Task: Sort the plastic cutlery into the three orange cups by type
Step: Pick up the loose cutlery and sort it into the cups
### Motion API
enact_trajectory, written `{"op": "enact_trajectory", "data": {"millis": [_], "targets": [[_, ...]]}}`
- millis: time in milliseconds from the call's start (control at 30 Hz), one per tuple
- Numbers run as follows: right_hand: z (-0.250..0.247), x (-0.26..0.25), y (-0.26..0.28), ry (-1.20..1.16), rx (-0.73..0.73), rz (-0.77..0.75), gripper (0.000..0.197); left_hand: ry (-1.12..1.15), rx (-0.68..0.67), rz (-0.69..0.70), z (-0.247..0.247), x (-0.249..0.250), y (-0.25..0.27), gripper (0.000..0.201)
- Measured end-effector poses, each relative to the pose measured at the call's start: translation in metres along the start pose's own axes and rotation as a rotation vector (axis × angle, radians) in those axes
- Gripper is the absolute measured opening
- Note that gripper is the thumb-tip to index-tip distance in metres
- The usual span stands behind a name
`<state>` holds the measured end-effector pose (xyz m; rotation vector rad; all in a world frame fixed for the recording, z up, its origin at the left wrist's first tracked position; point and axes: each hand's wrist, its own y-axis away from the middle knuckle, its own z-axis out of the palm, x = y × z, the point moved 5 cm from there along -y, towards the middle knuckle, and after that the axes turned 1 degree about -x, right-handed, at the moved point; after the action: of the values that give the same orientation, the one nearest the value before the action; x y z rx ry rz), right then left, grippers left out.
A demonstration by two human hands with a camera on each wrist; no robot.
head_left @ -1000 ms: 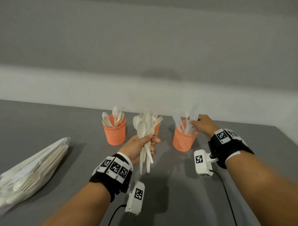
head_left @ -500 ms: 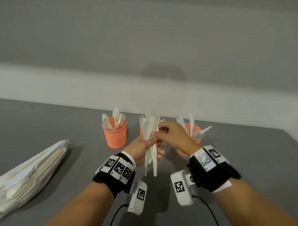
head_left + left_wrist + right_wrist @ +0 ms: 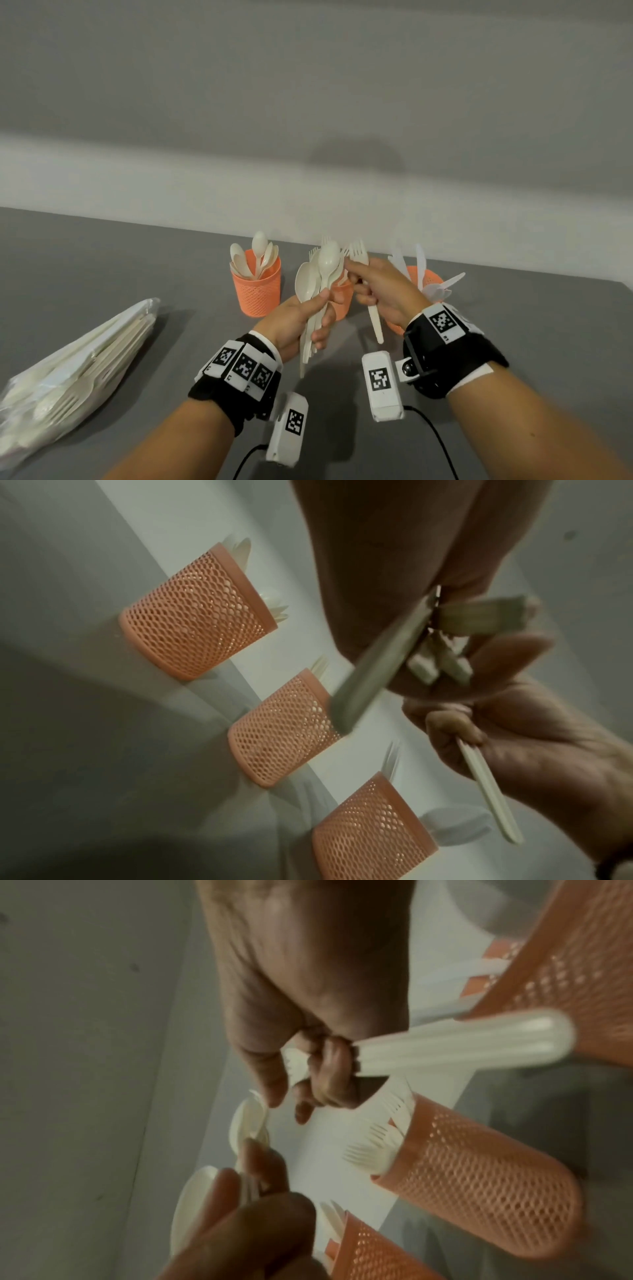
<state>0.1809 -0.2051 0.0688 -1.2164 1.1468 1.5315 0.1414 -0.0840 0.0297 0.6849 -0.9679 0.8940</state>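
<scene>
Three orange mesh cups stand in a row at the table's far side: the left cup (image 3: 256, 291) holds spoons, the middle cup (image 3: 342, 297) forks, the right cup (image 3: 423, 277) knives. My left hand (image 3: 301, 318) grips an upright bunch of white spoons and forks (image 3: 323, 274) in front of the middle cup. Just to its right, my right hand (image 3: 376, 291) pinches a single white fork (image 3: 371, 308), tines up, handle hanging below the fingers. In the right wrist view the fork's handle (image 3: 462, 1045) sticks out past the curled fingers. In the left wrist view the bunch's handles (image 3: 369, 674) are blurred.
A clear plastic bag of more white cutlery (image 3: 68, 373) lies at the left on the grey table (image 3: 513, 325). A white and grey wall runs close behind the cups. Wrist cameras and cables hang under both wrists.
My right hand left the knife cup, came left to the bunch and has drawn one fork out of it to the right. My left hand keeps hold of the bunch.
</scene>
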Motion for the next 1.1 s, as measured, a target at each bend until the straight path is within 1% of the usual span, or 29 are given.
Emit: {"op": "enact_trajectory", "data": {"millis": [67,133,233,300,367,433,500,567,667,733,833,900,933,1000,1067,1100], "targets": [[0.005,0.006,-0.004,-0.102,-0.016,0.009,0.022,0.005,0.017,-0.001,-0.001,0.001,0.000,0.027],[0.010,0.006,-0.006,-0.158,-0.035,-0.034,0.026,0.007,0.044,-0.011,-0.002,0.001,0.000,0.027],[0.019,0.011,-0.007,-0.007,-0.060,-0.085,0.022,-0.078,0.077,0.023,-0.001,0.003,0.002,0.035],[0.022,0.014,-0.010,0.086,-0.004,-0.078,0.018,-0.118,0.128,0.063,-0.001,0.006,0.001,0.030],[0.023,0.009,-0.012,0.137,0.090,-0.114,0.020,-0.120,0.227,0.078,-0.005,0.008,-0.001,0.024],[0.018,-0.005,-0.017,0.109,0.204,-0.180,0.021,-0.048,0.332,0.115,-0.015,0.011,-0.004,0.019],[0.009,-0.023,-0.024,-0.010,0.289,-0.273,0.020,0.021,0.425,0.187,-0.032,0.015,-0.003,0.017],[-0.002,-0.042,-0.030,-0.076,0.354,-0.382,0.019,0.005,0.474,0.224,-0.049,0.020,0.001,0.017],[-0.009,-0.055,-0.041,-0.012,0.434,-0.490,0.018,-0.036,0.495,0.238,-0.065,0.023,0.006,0.016],[-0.008,-0.048,-0.053,0.077,0.431,-0.506,0.018,-0.068,0.515,0.249,-0.070,0.026,0.009,0.018],[-0.001,-0.022,-0.072,0.225,0.361,-0.402,0.019,-0.097,0.533,0.274,-0.073,0.031,0.013,0.020],[-0.001,-0.006,-0.077,0.320,0.324,-0.337,0.026,-0.075,0.514,0.287,-0.074,0.034,0.013,0.019],[-0.003,0.000,-0.077,0.345,0.317,-0.332,0.032,-0.072,0.518,0.284,-0.076,0.035,0.013,0.021],[-0.005,-0.005,-0.069,0.406,0.343,-0.385,0.039,-0.106,0.577,0.282,-0.087,0.041,0.010,0.028],[-0.006,-0.015,-0.049,0.467,0.353,-0.453,0.038,-0.200,0.650,0.301,-0.096,0.051,0.007,0.034],[-0.008,-0.018,-0.032,0.504,0.317,-0.458,0.034,-0.248,0.686,0.317,-0.099,0.060,0.005,0.036]]}}
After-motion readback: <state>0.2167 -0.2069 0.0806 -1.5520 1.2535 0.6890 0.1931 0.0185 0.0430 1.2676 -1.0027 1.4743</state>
